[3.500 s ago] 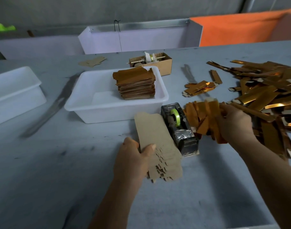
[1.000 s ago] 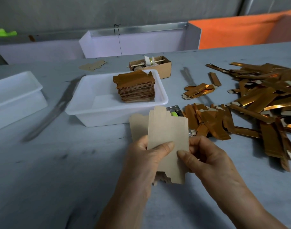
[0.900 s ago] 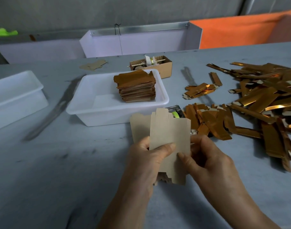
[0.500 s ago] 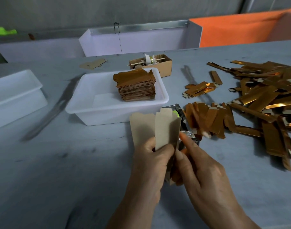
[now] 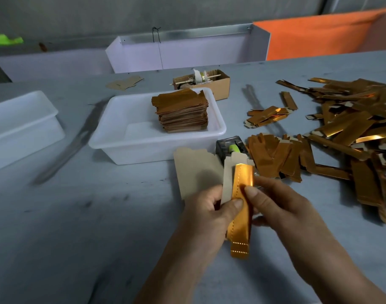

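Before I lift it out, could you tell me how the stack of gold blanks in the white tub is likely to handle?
The stack is loose thin sheets, the top ones already skewed, so it probably fans apart unless squeezed. Its glossy foil faces likely slip. Being broad and fairly low, it should slide rather than tip.

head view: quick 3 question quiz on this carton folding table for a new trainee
1. True or false: the stack of gold blanks lies inside the white tub.
2. What do the left hand and right hand pinch between them? A) gold carton blank B) scissors C) roll of string
3. Which tool stands between the tub and the fanned gold pieces?
Key: 1 true; 2 A; 3 the tape dispenser.
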The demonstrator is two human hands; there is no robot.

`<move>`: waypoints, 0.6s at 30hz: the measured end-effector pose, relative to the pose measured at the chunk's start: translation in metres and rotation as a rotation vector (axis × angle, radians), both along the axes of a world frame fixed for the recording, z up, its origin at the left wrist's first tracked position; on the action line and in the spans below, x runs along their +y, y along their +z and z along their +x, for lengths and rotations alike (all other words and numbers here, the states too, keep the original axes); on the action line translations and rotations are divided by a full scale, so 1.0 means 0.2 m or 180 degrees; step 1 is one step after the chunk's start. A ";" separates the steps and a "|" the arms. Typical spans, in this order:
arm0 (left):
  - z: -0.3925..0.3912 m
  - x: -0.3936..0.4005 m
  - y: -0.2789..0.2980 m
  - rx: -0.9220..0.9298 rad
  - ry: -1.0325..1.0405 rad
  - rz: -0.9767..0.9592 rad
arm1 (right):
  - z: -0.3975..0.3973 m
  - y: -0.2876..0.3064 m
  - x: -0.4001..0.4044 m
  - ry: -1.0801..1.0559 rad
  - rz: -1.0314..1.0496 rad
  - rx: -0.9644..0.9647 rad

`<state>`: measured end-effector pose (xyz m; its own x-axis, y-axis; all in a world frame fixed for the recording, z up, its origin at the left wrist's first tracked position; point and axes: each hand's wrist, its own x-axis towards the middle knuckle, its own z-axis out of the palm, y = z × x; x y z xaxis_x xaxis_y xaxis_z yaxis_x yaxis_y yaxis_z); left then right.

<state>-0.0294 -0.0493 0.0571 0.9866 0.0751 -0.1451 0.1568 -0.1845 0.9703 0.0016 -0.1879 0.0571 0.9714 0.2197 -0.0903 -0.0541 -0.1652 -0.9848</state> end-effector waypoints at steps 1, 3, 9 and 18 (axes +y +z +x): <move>0.00 0.00 0.01 0.0054 -0.0077 -0.0028 | 0.02 0.00 -0.01 0.0073 0.0234 0.0209; 0.00 0.00 0.01 0.0138 -0.0122 -0.0121 | 0.03 0.00 -0.01 0.0176 0.0529 0.0503; 0.00 -0.01 -0.01 0.0016 0.0140 0.0177 | 0.03 -0.02 0.00 0.0078 0.0765 0.0693; -0.01 -0.07 -0.06 -0.0443 0.1040 0.0805 | 0.02 -0.02 0.02 -0.0160 0.0966 0.0841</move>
<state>-0.0311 -0.0631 0.0445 0.9139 0.4027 0.0506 0.1173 -0.3814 0.9170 0.0049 -0.1837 0.0525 0.9337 0.2277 -0.2765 -0.3124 0.1401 -0.9396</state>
